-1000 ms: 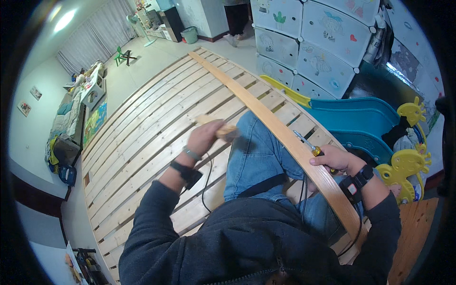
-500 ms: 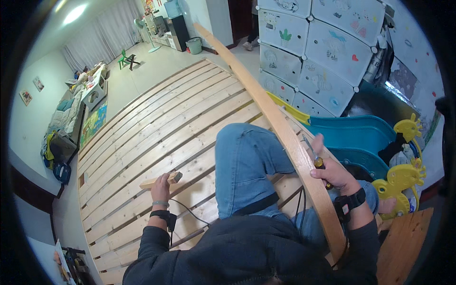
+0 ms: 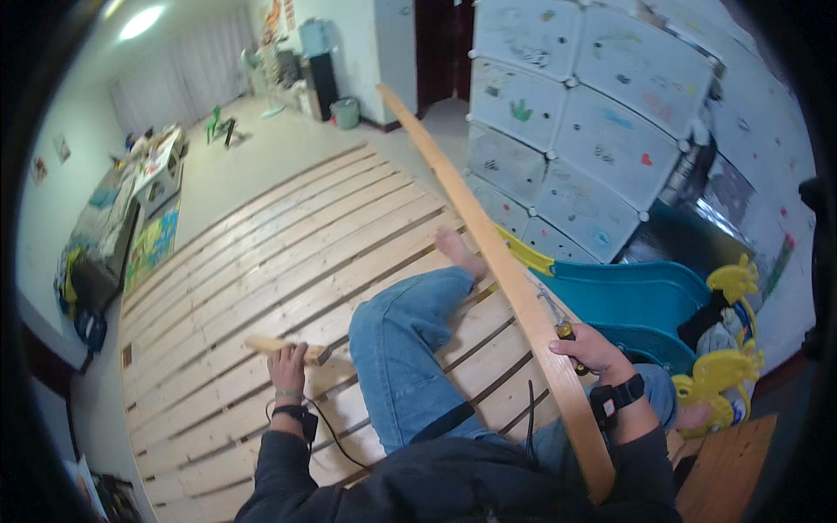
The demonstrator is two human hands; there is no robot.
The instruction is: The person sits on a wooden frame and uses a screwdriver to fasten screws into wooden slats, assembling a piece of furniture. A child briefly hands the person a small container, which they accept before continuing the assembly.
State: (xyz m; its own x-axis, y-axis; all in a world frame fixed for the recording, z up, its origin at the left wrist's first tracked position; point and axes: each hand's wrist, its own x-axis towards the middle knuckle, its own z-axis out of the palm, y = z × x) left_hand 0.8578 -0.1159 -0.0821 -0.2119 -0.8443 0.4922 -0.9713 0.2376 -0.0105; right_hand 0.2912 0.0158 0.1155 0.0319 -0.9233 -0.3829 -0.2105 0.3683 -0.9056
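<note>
Slatted bed frame [image 3: 261,261] of pale, smooth pine, its flat boards parted by narrow dark gaps, on which I sit. My left hand [image 3: 288,366] is clenched around a short wooden block [image 3: 272,346] that rests on a slat beside my knee. My right hand [image 3: 588,349] grips a screwdriver [image 3: 562,332] against the long, rounded side rail [image 3: 488,253]. Open slats stretch to the left; a blue plastic slide [image 3: 636,301] crowds the rail's right edge.
</note>
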